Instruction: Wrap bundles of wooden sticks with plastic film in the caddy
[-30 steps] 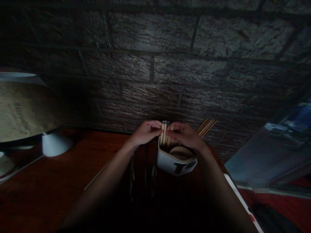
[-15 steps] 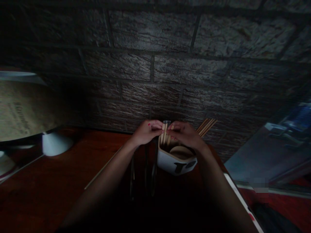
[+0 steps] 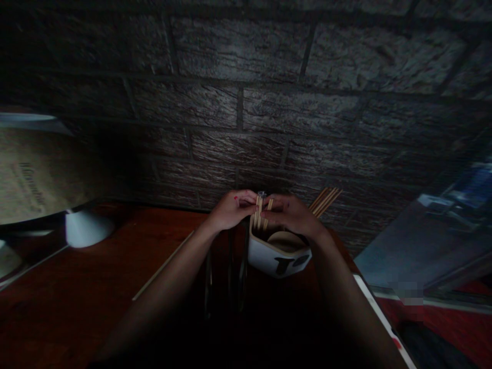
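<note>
A few thin wooden chopsticks [image 3: 259, 212] stand nearly upright at the back left of the white box [image 3: 265, 261], their lower ends down inside its rim. The left hand [image 3: 232, 209], at the box's back left corner, has its grip nearly closed, thumb and fingertips pinching the leftmost of these sticks. The right hand [image 3: 291, 212], over the back of the box, has its grip closed to a narrow gap, thumb and curled fingers around the sticks just beside them. A small shiny thing behind the stick tops is too small to tell.

Inside the box, toward its front, is a rounded tan piece [image 3: 285, 240]. More sticks [image 3: 326, 201] slant up past the box's back right, lower ends hidden by the right hand. Left of the box, long dark utensils [image 3: 242, 284] lie on the table [image 3: 130, 230]; farther left come a single thin stick [image 3: 163, 265], a white cone [image 3: 87, 229] and a large tan thing [image 3: 42, 177] with dark lettering. A brick wall [image 3: 277, 107] rises behind the box.
</note>
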Motion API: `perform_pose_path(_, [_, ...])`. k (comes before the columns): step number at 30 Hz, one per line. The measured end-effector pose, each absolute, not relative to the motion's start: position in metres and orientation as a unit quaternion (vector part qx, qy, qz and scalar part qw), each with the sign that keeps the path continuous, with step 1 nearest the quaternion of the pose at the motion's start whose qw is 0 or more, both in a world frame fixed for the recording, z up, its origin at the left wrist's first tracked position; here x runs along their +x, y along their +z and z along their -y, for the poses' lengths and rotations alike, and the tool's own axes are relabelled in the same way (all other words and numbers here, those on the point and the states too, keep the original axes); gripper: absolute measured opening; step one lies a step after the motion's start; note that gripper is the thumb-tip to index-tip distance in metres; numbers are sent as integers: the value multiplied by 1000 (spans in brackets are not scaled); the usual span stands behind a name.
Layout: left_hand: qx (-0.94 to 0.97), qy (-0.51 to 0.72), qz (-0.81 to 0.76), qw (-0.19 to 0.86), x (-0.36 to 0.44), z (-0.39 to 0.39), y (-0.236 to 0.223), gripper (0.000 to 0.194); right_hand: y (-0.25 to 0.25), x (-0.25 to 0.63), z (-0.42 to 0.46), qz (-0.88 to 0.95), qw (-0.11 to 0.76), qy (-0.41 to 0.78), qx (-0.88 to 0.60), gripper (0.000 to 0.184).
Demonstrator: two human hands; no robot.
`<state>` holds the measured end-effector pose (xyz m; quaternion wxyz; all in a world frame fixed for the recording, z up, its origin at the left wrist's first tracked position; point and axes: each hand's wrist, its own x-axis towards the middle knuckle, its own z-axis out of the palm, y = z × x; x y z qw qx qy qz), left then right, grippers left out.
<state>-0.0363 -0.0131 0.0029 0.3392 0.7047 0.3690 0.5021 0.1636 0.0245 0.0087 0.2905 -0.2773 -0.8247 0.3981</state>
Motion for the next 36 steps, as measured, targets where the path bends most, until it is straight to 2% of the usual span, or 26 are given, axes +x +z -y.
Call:
perform_pose_path(6, [698,507,-366,350,-37,12,1,12,9,162,-23,824,285,415,-258,27])
perform_pose_path(10, [701,508,-371,338,-36,12,0,11,8,162,-24,818,306,393,-287,32])
perform_pose_path(13, [705,506,-379,321,-35,12,1,9,7,162,-25,810,327,376,-309,29])
perform_pose_path(17, [707,509,-389,301,-34,13,1,8,7,162,-25,801,318,420,-284,26])
perform_pose_path(22, [705,506,-371,331,-34,10,-2,11,9,160,-22,806,291,454,-243,22])
perform_pose_path(26, [702,510,-371,331,-32,10,-3,10,10,159,-21,797,289,470,-245,27])
perform_pose_path(32, [706,508,-373,322,-32,11,-1,5,9,160,-24,804,316,429,-265,27])
perform_pose_path(36, [695,497,-380,354,-35,12,-1,11,10,161,-24,810,316,416,-268,27])
